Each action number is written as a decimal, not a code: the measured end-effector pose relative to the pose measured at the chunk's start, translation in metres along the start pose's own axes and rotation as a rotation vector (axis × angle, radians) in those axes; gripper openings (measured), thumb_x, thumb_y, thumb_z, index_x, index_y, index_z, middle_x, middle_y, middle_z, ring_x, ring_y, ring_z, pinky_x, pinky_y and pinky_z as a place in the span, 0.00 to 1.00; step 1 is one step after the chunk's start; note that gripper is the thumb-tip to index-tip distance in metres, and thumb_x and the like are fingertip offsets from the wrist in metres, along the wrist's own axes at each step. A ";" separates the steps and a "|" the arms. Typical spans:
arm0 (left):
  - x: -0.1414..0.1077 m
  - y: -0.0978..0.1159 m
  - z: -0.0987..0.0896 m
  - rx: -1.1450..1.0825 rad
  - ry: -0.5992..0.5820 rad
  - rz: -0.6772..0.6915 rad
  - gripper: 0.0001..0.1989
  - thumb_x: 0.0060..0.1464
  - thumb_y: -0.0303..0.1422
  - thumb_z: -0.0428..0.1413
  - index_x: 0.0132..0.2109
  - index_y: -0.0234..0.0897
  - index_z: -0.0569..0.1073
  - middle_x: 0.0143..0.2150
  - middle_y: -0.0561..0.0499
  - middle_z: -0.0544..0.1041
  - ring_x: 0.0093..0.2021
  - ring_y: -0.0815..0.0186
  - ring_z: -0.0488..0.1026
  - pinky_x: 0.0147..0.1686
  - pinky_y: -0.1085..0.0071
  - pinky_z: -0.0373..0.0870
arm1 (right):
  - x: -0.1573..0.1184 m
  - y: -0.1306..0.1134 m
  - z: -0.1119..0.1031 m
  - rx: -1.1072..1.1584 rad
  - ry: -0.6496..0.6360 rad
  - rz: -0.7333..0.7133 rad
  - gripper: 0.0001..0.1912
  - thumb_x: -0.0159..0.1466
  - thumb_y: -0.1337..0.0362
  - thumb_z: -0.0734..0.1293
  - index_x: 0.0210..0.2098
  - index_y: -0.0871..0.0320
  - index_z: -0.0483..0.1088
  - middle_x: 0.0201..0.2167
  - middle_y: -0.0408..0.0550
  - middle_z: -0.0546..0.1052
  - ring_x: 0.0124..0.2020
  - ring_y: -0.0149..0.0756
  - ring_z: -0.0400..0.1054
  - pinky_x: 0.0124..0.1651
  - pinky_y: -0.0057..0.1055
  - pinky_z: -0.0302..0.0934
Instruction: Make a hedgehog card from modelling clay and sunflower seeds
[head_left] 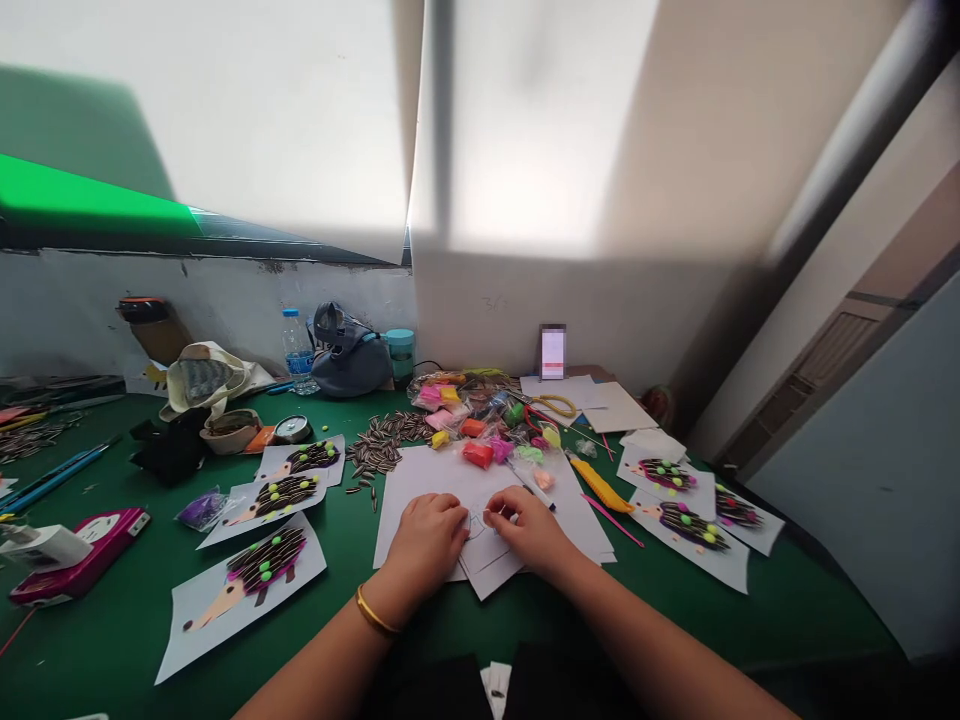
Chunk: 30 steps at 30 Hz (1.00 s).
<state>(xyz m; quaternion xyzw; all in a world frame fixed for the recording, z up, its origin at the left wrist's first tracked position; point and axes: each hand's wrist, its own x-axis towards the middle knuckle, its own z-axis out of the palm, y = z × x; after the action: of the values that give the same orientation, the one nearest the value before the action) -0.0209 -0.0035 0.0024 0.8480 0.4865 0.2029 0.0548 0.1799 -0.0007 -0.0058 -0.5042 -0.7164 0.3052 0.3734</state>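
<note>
My left hand (430, 540) rests on the white paper, its fingers curled together along the left edge of a small sheet (482, 575). Faint drawn lines show on this sheet between my hands. My right hand (525, 525) is closed in a pinch just above the sheet's right side; whatever its fingertips hold is too small to make out. Beneath lies a larger stack of white paper (397, 500). Bags of coloured modelling clay (478, 453) lie beyond my hands, with a peach lump (544, 481) near my right hand. A dark pen (536, 495) lies partly behind that hand.
Sunflower seeds (386, 440) are heaped at the back left. Hedgehog pictures flank me, including a large one (247, 580) on the left and another (690, 530) on the right. A yellow cutter (600, 485), pink tool (613, 521), scissors (555, 405) and upright phone (553, 352) stand or lie rightward.
</note>
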 end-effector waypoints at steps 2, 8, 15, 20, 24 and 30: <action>-0.005 0.002 -0.001 0.009 0.027 -0.001 0.12 0.55 0.29 0.58 0.47 0.42 0.78 0.49 0.46 0.77 0.50 0.54 0.71 0.53 0.57 0.62 | -0.003 -0.002 0.001 -0.033 -0.028 0.004 0.06 0.62 0.61 0.66 0.34 0.54 0.74 0.33 0.44 0.77 0.35 0.37 0.70 0.36 0.31 0.62; -0.025 0.022 -0.008 0.062 -0.029 0.012 0.08 0.55 0.33 0.60 0.43 0.43 0.77 0.46 0.46 0.77 0.47 0.52 0.72 0.49 0.54 0.65 | -0.004 -0.010 0.004 -0.151 -0.022 0.089 0.02 0.62 0.63 0.65 0.33 0.54 0.70 0.29 0.42 0.77 0.31 0.35 0.69 0.33 0.29 0.58; -0.038 0.022 0.002 0.010 -0.067 0.054 0.14 0.54 0.29 0.60 0.48 0.43 0.76 0.53 0.46 0.76 0.54 0.53 0.72 0.63 0.47 0.55 | -0.004 -0.013 0.003 -0.220 -0.036 0.113 0.03 0.61 0.66 0.64 0.33 0.54 0.71 0.29 0.42 0.77 0.31 0.35 0.69 0.32 0.28 0.55; -0.039 0.018 0.005 -0.015 -0.060 0.049 0.13 0.54 0.29 0.59 0.47 0.43 0.75 0.53 0.46 0.76 0.56 0.53 0.71 0.64 0.46 0.54 | -0.006 -0.015 0.009 -0.263 -0.058 0.103 0.02 0.62 0.66 0.65 0.33 0.54 0.70 0.30 0.42 0.77 0.31 0.35 0.69 0.32 0.28 0.53; -0.040 0.019 0.005 -0.035 -0.021 0.022 0.17 0.53 0.29 0.59 0.50 0.40 0.72 0.53 0.44 0.76 0.56 0.53 0.71 0.64 0.47 0.55 | -0.005 -0.019 0.015 -0.333 -0.074 0.082 0.03 0.63 0.67 0.64 0.34 0.55 0.70 0.31 0.43 0.77 0.33 0.35 0.69 0.33 0.28 0.52; -0.039 0.022 0.004 0.009 -0.030 0.044 0.20 0.54 0.28 0.57 0.54 0.45 0.71 0.52 0.48 0.75 0.54 0.56 0.71 0.64 0.46 0.56 | -0.005 -0.017 0.015 -0.465 -0.118 0.030 0.09 0.67 0.66 0.60 0.37 0.55 0.72 0.36 0.46 0.78 0.37 0.36 0.70 0.36 0.29 0.53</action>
<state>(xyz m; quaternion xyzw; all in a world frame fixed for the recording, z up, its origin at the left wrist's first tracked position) -0.0192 -0.0481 -0.0061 0.8617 0.4677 0.1892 0.0536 0.1603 -0.0114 -0.0009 -0.5685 -0.7803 0.1665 0.2003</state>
